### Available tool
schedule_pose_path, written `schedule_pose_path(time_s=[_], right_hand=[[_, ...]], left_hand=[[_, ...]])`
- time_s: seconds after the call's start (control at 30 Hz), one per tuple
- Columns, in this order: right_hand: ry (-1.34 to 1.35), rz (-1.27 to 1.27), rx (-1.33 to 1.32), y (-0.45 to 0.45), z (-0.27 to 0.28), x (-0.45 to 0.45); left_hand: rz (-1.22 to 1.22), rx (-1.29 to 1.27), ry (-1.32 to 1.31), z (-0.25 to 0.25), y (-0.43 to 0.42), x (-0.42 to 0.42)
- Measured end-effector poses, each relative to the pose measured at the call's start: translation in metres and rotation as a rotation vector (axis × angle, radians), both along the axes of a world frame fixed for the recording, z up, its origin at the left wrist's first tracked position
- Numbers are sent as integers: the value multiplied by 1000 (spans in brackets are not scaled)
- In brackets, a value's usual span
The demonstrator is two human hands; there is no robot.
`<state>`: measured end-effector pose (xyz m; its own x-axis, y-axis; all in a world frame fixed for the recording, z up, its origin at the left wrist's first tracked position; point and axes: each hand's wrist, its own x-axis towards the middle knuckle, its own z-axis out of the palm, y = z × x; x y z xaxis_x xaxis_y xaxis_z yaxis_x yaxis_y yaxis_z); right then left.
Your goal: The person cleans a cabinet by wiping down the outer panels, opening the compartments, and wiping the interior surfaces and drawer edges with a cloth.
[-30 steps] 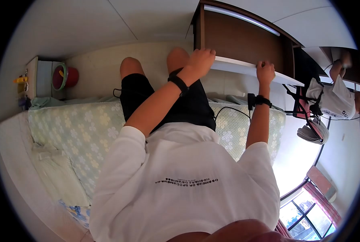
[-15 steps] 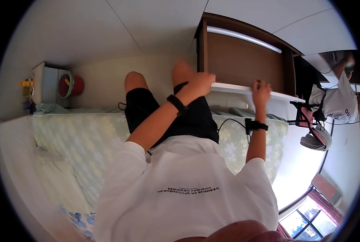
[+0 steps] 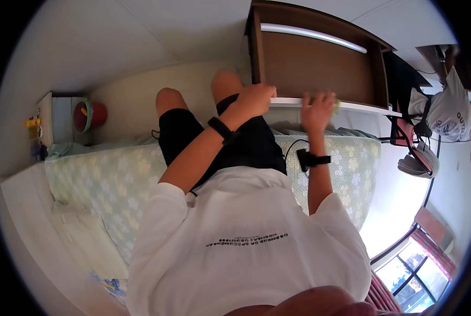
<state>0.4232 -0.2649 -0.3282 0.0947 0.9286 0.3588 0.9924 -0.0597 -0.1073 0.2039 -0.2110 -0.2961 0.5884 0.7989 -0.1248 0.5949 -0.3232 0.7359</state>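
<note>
A brown open drawer [image 3: 319, 68] with a white front edge [image 3: 289, 102] stands at the upper middle. My left hand [image 3: 256, 100] is closed round the left end of that edge. My right hand [image 3: 318, 111], blurred by motion, is at the edge further right. Something small and yellow-green [image 3: 336, 106], perhaps a cloth or sponge, shows behind its fingers, pressed against the edge. Inside the drawer, a long white tube-like strip [image 3: 314, 36] runs along the far side. Both wrists wear black bands.
Below the drawer is a bed with a floral cover [image 3: 114, 179], on which the person sits. A red bucket [image 3: 97, 115] with a green rim stands at the left. White bags [image 3: 446, 113] and a grey cap [image 3: 417, 162] hang at the right, above a window [image 3: 414, 274].
My right hand has moved left along the drawer's edge, and the yellow-green thing now shows behind it. My left hand keeps its place on the edge. The whole view has shifted slightly.
</note>
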Motion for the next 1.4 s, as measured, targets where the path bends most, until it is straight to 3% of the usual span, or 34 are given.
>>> schedule_pose_path(time_s=[0.13, 0.23, 0.37, 0.43, 0.5, 0.53, 0.67, 0.73, 0.93, 1.0, 1.2, 1.27, 1.33, 1.37, 1.4], right_hand=[[99, 174, -23, -13, 21, -8], [112, 236, 13, -4, 20, 62], [109, -66, 114, 21, -6, 192], [72, -198, 172, 30, -23, 245], [8, -209, 229, 32, -35, 263], [36, -286, 119, 32, -26, 256], [-47, -394, 232, 28, -26, 186], [68, -278, 280, 6, -19, 107], [331, -34, 107, -33, 4, 66], [406, 3, 88, -35, 4, 103], [113, -128, 248, 12, -41, 301], [88, -139, 303, 32, -44, 367], [124, -364, 120, 54, -50, 407], [127, -359, 117, 60, -57, 406], [-25, -432, 112, 64, -63, 403]], left_hand=[[8, -12, -6, -3, -3, -7], [-3, -55, 44, -2, 4, -3], [-15, -105, 43, 0, 5, 3], [-11, -260, -79, -11, 12, -2], [-67, -283, -41, -6, 13, -5], [-76, -311, -47, -5, 13, -5], [-128, -392, -62, -2, 14, -8], [-148, -404, -47, 4, 14, -14], [-152, -447, -51, 14, 15, -14], [-162, -417, -46, 16, 15, -13], [-150, -394, -9, 11, 14, -11], [-191, -521, -83, 9, 22, -13], [-211, -517, -39, 9, 33, -13], [-238, -515, 1, 12, 35, -15], [-217, -464, 96, 35, 35, -9]])
